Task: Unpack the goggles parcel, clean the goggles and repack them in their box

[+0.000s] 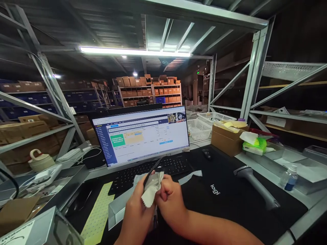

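My left hand is closed around a dark, thin-armed item that looks like a pair of glasses, held in front of the keyboard. A pale cloth with a zigzag edge wraps part of it, so most of the item is hidden. My right hand presses against the same cloth from the right, its fingers curled tightly around it. Under and left of my hands lies an open light-grey box. A pale strip rests on the mat beyond my right hand.
A monitor stands behind the keyboard. To the right are a mouse, a barcode scanner, a spray bottle and a cardboard box. A yellow dotted sheet and a silver box lie left.
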`<state>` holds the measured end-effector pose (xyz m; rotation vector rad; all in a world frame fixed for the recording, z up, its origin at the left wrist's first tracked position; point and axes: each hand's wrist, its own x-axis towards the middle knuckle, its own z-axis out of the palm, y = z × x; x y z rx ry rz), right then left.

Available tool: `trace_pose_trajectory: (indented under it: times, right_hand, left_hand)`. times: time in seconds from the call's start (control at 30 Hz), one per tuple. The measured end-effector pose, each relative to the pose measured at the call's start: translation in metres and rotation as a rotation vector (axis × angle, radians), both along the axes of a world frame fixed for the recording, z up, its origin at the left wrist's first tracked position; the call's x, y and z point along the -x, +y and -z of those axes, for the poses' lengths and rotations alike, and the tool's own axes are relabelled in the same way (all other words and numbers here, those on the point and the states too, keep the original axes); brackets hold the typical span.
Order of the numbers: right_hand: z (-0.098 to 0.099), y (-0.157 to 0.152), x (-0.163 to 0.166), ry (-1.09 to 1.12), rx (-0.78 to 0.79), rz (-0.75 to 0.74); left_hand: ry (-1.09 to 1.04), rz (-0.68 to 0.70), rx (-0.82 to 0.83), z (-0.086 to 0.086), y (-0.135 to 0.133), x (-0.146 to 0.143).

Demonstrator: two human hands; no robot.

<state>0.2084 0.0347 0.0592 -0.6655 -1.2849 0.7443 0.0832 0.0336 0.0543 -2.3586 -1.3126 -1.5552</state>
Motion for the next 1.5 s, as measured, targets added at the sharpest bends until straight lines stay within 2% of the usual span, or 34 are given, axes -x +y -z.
trace_pose_trajectory:
  times: [0.07,0.17,0.23,0.3,0.37,0.43,0.5,0.57,0.67,0.77,0.83,0.9,0.97,1.03,1.1,1.17,1.23,1.27,1.33,1.43,1.5]
  right_hand:
    - [-0.011,0.003,-0.011,0.058,0.113,-0.119]
    - [-0.033,0.010,-0.029,0.317,0.302,-0.271]
    - [-0.041,0.012,-0.034,0.444,0.355,-0.274]
    - [-0.037,0.009,-0.030,0.456,0.345,-0.179]
    - [-0.026,0.003,-0.020,0.334,0.227,-0.031]
    - [-0.012,-0.004,-0.010,0.127,-0.009,0.091]
    - [-0.004,-0.009,-0.006,-0.035,-0.225,0.111]
    - [-0.005,-0.009,-0.010,-0.081,-0.260,0.052]
    - [-0.019,-0.005,-0.025,0.025,-0.055,-0.135]
    - [-0.035,0.000,-0.037,0.240,0.208,-0.287]
    - [-0.041,0.005,-0.041,0.358,0.341,-0.321]
    - [-0.044,0.013,-0.045,0.433,0.402,-0.307]
    - [-0.044,0.022,-0.053,0.473,0.391,-0.257]
    - [-0.046,0.029,-0.068,0.446,0.308,-0.148]
    - [-0.049,0.030,-0.087,0.325,0.183,0.077]
    - [-0.053,0.024,-0.105,0.139,0.052,0.368]
    - [-0.056,0.014,-0.116,-0.059,-0.075,0.522]
    - [-0.057,0.010,-0.118,-0.157,-0.127,0.501]
    - [-0.057,0.003,-0.114,-0.358,-0.183,0.305]
    - [-0.057,0.000,-0.100,-0.656,-0.124,-0.081]
    - [-0.057,0.000,-0.093,-0.756,-0.044,-0.222]
  left_hand:
    - [-0.009,0.029,0.010,-0.004,-0.001,-0.001]
    - [0.016,0.046,0.020,-0.008,-0.006,-0.007]
    - [0.050,0.051,0.022,-0.010,-0.009,-0.010]
    - [0.057,0.058,0.014,-0.009,-0.011,-0.011]
    - [0.009,0.058,0.005,-0.007,-0.011,-0.010]
    - [-0.051,0.057,0.005,-0.004,-0.011,-0.009]
    - [-0.075,0.056,0.006,-0.003,-0.011,-0.008]
    - [-0.050,0.065,-0.012,-0.005,-0.010,-0.007]
    - [0.019,0.074,-0.078,-0.011,-0.009,-0.006]
    - [0.104,0.088,-0.116,-0.020,-0.008,-0.004]
    - [0.157,0.133,-0.116,-0.027,-0.007,0.000]
    - [0.188,0.174,-0.090,-0.033,-0.004,0.006]
    - [0.161,0.165,-0.044,-0.038,-0.001,0.015]
    - [0.107,0.126,-0.002,-0.043,0.001,0.025]
    - [0.095,0.108,0.045,-0.048,0.000,0.034]
    - [0.146,0.142,0.099,-0.054,-0.004,0.040]
    - [0.215,0.204,0.134,-0.059,-0.008,0.041]
    - [0.249,0.235,0.140,-0.062,-0.010,0.041]
    - [0.311,0.282,0.132,-0.064,-0.013,0.039]
    - [0.352,0.259,0.072,-0.061,-0.011,0.035]
    - [0.325,0.192,-0.022,-0.056,-0.008,0.034]
